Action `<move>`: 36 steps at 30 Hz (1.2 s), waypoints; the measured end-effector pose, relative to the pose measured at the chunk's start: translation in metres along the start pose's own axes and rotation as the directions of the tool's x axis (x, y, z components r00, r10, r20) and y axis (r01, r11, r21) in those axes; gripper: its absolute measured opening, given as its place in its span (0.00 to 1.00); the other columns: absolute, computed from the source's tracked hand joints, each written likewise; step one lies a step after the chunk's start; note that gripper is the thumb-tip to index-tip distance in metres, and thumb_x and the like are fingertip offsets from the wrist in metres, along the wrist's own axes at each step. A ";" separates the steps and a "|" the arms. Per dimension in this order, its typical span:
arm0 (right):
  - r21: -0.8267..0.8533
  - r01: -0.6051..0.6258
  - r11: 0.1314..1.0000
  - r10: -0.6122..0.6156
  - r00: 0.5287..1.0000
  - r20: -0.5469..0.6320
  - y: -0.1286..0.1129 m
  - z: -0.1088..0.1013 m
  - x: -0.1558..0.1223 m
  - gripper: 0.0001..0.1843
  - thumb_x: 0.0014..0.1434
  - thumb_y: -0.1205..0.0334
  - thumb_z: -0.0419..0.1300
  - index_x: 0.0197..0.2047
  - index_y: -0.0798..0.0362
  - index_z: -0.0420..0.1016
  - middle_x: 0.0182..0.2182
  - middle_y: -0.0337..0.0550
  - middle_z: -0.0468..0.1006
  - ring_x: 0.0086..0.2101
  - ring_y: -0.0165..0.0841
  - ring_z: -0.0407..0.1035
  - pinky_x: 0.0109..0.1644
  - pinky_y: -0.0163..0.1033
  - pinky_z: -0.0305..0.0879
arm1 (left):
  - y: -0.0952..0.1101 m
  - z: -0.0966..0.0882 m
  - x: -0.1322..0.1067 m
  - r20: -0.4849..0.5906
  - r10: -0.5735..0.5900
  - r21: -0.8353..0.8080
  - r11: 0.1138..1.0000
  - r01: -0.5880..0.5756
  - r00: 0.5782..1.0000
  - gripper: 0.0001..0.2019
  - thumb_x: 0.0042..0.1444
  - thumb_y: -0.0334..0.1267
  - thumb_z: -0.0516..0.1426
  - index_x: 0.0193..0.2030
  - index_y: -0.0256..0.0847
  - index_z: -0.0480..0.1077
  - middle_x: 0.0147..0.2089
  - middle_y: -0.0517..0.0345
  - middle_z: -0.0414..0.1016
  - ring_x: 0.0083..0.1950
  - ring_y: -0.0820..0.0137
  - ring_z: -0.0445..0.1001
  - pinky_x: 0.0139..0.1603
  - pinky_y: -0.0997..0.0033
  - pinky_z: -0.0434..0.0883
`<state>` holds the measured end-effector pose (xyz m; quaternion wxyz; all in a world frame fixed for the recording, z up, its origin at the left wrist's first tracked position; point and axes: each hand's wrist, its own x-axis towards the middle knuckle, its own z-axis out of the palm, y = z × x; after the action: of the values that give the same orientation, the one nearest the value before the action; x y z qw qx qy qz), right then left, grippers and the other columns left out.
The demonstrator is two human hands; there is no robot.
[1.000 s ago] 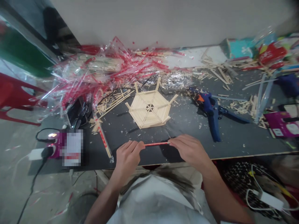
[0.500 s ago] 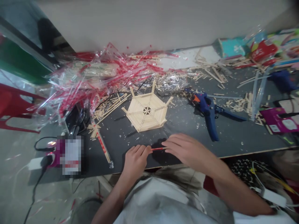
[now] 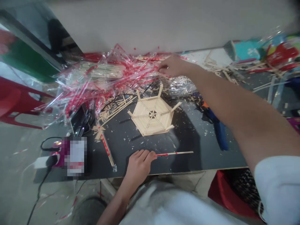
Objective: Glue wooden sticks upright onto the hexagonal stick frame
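Observation:
My left hand (image 3: 140,164) is closed at the table's front edge around a pair of chopsticks (image 3: 180,152), or a single one; I cannot tell. A red-printed wrapper covers the part nearest my fingers, and bare pale wood sticks out to the right. My right hand (image 3: 174,66) is over the heap of clear and red plastic wrappers (image 3: 138,73) at the back, fingers curled together; what they hold, if anything, blends into the plastic. Between my hands lies a six-sided piece (image 3: 152,125) built of pale sticks, with a small open centre and stick ends standing out at its corners.
A blue glue gun (image 3: 219,131) lies right, partly behind my right forearm. Another wrapped pair of chopsticks (image 3: 107,150), eyeglasses (image 3: 85,122) and a purple power strip (image 3: 61,153) with cables are at left. Short stick pieces (image 3: 112,109) lie behind. A red chair (image 3: 16,103) stands left.
My right hand has left the chopsticks by my left hand and reached away to the wrapper heap. Bare wood now shows at the chopsticks' right end. The view has shifted slightly.

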<state>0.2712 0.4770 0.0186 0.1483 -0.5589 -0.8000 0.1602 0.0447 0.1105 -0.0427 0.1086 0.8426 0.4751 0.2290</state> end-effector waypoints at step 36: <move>0.042 -0.321 0.946 0.284 0.759 -0.585 0.027 -0.038 0.045 0.22 0.70 0.54 0.59 0.45 0.71 0.71 0.51 0.52 0.83 0.50 0.25 0.73 0.53 0.33 0.59 | -0.002 -0.002 0.002 0.065 -0.036 -0.068 0.997 0.041 0.997 0.09 0.74 0.32 0.52 0.41 0.41 0.71 0.31 0.64 0.73 0.30 0.71 0.70 0.34 0.67 0.63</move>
<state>0.2953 0.5315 0.0443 0.3419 -0.7068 -0.6190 -0.0217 0.0430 0.1131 -0.0414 0.1573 0.8359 0.4793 0.2165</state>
